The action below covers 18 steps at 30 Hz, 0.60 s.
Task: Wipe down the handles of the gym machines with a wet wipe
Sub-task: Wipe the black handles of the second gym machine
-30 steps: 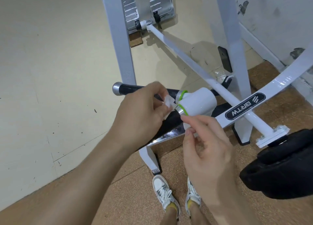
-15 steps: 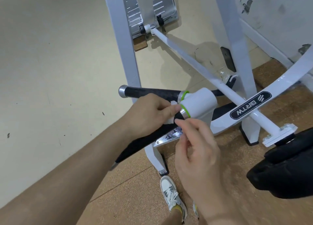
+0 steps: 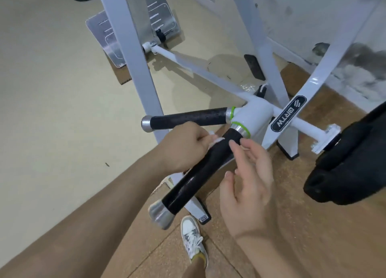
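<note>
At frame centre the left hand pinches the wet wipe against the near handle, which runs lower-left from the hub; the right hand, loosely spread, seemingly touches it

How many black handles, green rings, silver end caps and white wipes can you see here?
Black handles: 2
Green rings: 2
Silver end caps: 2
White wipes: 1
Total: 7
</note>
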Motion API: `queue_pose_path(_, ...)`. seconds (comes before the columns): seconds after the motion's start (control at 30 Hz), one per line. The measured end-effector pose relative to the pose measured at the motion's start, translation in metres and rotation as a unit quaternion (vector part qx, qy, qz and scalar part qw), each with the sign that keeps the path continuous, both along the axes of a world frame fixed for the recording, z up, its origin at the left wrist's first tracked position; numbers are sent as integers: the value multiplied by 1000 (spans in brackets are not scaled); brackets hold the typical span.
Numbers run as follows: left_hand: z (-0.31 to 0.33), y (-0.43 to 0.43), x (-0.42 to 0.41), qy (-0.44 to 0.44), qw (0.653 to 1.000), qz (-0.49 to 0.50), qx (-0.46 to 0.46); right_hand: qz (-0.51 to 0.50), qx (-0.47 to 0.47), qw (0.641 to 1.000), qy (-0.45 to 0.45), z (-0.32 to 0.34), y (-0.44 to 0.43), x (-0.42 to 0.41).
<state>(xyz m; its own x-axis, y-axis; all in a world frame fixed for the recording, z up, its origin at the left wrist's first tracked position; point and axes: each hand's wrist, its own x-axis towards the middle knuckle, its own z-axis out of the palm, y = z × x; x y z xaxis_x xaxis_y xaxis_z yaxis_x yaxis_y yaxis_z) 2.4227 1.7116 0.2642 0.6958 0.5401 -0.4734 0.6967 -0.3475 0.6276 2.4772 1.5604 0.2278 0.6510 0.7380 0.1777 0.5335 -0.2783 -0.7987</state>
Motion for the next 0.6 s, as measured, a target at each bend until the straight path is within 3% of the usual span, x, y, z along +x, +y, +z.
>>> queue_pose_path(0.1, -3, 8, -18, -27, 998, 9, -50, -19, 3, 1000, 17, 4, -4, -15)
queue_pose_path(0.2, -2, 9, -14, -130, 981, 67, -124, -42, -4, 998, 50, 10, -4, -26)
queue_pose_path(0.3, -7, 2, -14, -164, 984, 16, -61, -34, -31, 998, 31, 14, -1, -32)
queue_pose_path(0.4, -11, 2, -23, -143, 990, -16, 2, -16, -55, 998, 8, 17, -1, -32)
queue_pose_path(0.53, -19, 3, -40, -36, 999, -4, -39, -18, -79, 996, -29, 21, -4, -33)
queue_pose_path(0.6, -18, 3, -40, -36, 998, -8, -47, -23, -86, 996, -27, 22, -2, -34)
